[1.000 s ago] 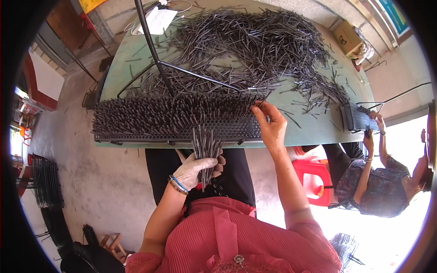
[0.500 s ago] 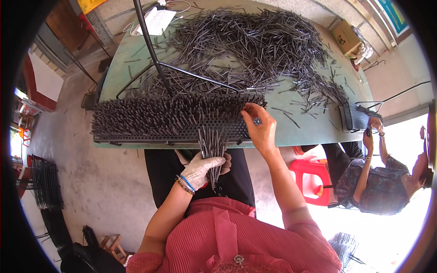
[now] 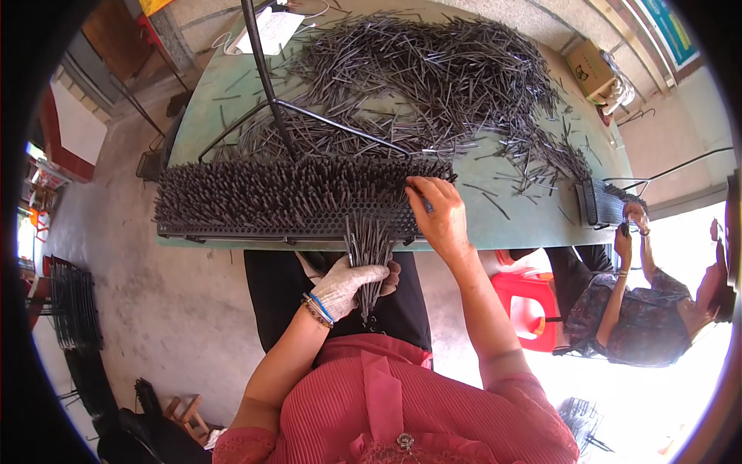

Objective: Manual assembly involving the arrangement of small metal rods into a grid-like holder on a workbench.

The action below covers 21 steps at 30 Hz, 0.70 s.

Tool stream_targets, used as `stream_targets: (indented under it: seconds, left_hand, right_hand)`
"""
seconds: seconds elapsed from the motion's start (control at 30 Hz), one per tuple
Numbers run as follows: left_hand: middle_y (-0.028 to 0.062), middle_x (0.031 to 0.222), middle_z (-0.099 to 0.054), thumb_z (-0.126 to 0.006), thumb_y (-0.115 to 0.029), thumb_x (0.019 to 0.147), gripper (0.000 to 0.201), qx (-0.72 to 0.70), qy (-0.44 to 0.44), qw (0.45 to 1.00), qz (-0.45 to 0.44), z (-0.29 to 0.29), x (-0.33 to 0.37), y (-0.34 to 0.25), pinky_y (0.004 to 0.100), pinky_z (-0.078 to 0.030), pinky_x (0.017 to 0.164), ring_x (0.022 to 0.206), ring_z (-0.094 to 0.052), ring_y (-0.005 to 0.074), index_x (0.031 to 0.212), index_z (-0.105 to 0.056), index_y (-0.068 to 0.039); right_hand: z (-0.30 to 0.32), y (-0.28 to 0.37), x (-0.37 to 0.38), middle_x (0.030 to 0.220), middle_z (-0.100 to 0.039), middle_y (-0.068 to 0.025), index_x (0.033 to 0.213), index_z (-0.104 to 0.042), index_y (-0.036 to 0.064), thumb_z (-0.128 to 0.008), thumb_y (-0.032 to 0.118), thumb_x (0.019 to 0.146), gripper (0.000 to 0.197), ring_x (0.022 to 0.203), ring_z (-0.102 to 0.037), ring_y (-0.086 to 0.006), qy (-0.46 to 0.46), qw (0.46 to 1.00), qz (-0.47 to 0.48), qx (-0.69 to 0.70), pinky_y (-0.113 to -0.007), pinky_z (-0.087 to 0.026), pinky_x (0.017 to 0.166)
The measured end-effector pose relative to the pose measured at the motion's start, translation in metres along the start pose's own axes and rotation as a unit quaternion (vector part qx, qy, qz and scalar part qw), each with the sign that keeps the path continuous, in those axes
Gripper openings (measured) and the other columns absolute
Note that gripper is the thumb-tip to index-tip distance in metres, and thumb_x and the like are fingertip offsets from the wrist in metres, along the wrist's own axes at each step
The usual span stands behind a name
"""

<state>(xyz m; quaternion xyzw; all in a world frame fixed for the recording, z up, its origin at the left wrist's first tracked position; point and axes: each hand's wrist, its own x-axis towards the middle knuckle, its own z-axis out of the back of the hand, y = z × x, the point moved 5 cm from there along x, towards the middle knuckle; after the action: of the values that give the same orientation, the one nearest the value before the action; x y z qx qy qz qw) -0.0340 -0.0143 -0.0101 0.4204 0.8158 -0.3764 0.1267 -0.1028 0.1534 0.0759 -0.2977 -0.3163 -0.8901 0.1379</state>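
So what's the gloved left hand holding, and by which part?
The pale-gloved left hand grips a bundle of thin, dark grey, plastic-looking strips just below its middle.

No wording can be read clearly. The cardboard box [image 3: 592, 68] bears a small dark printed mark, the white sheet [image 3: 272, 32] shows faint lines, perhaps writing, and the blue-green poster [image 3: 671, 32] carries blurred markings.

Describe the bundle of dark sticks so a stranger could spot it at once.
Find the green table, then the long bristly black panel along its near edge. In front of that, the gloved left hand grips the bundle. It forms one tidy fan, unlike the jumbled pile behind.
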Motion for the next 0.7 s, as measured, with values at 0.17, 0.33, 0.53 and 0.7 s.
stream_targets:
  seconds: [0.17, 0.33, 0.53, 0.7]
  left_hand:
    - [0.0147, 0.099, -0.067, -0.06, -0.002, 0.088, 0.025, 0.007, -0.018, 1.0, 0.015, 0.005, 0.002, 0.004, 0.0376, -0.058, 0.079, 0.085, -0.068, 0.0244, 0.113, -0.059, 0.002]
    - [0.0135, 0.098, -0.068, -0.06, -0.005, 0.089, 0.021, 0.002, -0.026, 0.999, 0.024, 0.008, 0.002, 0.008, 0.0355, -0.059, 0.073, 0.082, -0.067, 0.0223, 0.11, -0.061, 0.0]
    - [0.0129, 0.098, -0.068, -0.061, -0.007, 0.089, 0.021, 0.014, -0.022, 1.0, 0.016, 0.008, 0.003, 0.007, 0.0318, -0.058, 0.072, 0.082, -0.067, 0.0207, 0.109, -0.061, 0.0]
    - [0.0128, 0.099, -0.067, -0.062, -0.008, 0.089, 0.024, 0.007, -0.009, 1.0, 0.015, 0.006, 0.001, 0.007, 0.031, -0.057, 0.074, 0.084, -0.067, 0.0208, 0.111, -0.061, 0.0]
  right_hand:
    - [-0.001, -0.001, -0.002, 0.088, -0.067, -0.0124, 0.095, -0.067, 0.0012, -0.069, 0.003, 0.08, 0.015, 0.079, -0.063, -0.0317, 0.004, 1.0, -0.005, -0.012, -0.039, -0.05, 0.072]
    - [0.0, 0.002, -0.001, 0.087, -0.067, -0.0119, 0.095, -0.067, 0.0017, -0.07, 0.003, 0.08, 0.016, 0.078, -0.062, -0.0317, -0.004, 1.0, 0.008, -0.018, -0.039, -0.05, 0.071]
    - [-0.002, -0.006, -0.005, 0.088, -0.067, -0.0118, 0.094, -0.068, 0.0015, -0.071, 0.004, 0.079, 0.016, 0.079, -0.064, -0.0302, 0.005, 0.999, -0.052, 0.003, -0.037, -0.05, 0.072]
    - [-0.001, -0.003, -0.005, 0.089, -0.068, -0.0121, 0.093, -0.068, 0.0007, -0.071, 0.003, 0.079, 0.015, 0.077, -0.065, -0.028, -0.008, 1.0, -0.013, -0.015, -0.036, -0.051, 0.071]
